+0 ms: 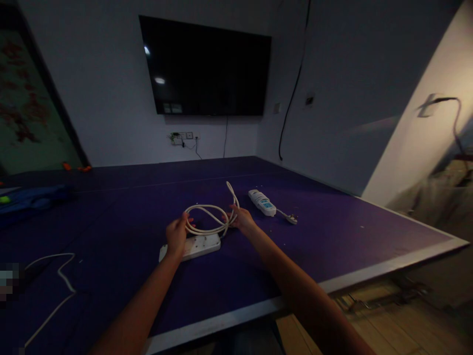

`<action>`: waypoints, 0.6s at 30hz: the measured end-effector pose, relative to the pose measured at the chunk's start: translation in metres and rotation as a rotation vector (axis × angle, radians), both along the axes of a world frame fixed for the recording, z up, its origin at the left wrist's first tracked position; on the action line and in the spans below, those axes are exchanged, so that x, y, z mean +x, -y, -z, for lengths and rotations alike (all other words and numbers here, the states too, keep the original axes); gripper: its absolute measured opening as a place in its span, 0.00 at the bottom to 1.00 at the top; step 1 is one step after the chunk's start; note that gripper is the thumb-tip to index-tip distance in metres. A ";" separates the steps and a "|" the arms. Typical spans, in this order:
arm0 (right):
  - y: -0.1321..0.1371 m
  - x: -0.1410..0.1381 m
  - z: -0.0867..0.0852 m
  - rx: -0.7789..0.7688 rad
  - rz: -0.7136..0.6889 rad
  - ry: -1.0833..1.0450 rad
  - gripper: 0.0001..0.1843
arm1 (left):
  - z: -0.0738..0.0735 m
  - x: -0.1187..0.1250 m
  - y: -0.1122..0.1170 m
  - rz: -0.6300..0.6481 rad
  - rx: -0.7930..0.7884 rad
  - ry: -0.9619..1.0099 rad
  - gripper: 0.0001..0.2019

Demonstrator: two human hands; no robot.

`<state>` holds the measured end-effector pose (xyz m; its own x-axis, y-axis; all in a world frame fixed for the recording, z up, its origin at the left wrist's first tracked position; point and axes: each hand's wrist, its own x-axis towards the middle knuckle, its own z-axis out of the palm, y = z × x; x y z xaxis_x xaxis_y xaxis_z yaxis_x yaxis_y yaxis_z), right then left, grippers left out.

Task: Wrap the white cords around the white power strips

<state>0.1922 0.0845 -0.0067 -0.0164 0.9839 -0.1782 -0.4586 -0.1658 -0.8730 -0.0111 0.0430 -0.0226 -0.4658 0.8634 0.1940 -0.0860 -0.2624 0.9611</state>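
Note:
A looped white power cord (207, 231) is stretched between my two hands, above a white power strip (201, 246) lying on the purple table. My left hand (177, 234) pinches the left side of the coil, in front of part of the strip. On the other side, my right hand (242, 219) grips the gathered strands, and a narrow loop of cord sticks up above its fingers. To the right lies a second white power strip (263, 203), its cord wound around it and its plug (291, 219) resting on the table.
The purple table (318, 246) has a pale edge along its front and right. A thin white cable (66, 276) trails at the left, near blue cloth (37, 197). A television (210, 69) hangs on the wall, and a black cable (291, 98) dangles at the corner.

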 end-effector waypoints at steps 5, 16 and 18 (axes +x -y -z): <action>-0.010 0.001 0.009 0.102 0.009 -0.035 0.05 | 0.007 -0.004 -0.007 0.028 0.002 -0.221 0.32; -0.039 0.011 0.033 0.450 0.197 0.306 0.09 | -0.001 0.017 0.020 -0.040 0.038 -1.294 0.59; -0.043 0.014 0.037 0.452 0.222 0.412 0.10 | -0.002 0.020 0.025 0.019 0.016 -1.398 0.59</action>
<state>0.2060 0.1272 -0.0434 0.1768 0.9354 0.3062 -0.0519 0.3195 -0.9461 0.0087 0.0184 -0.0203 0.1310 0.8604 0.4925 0.9256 -0.2841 0.2501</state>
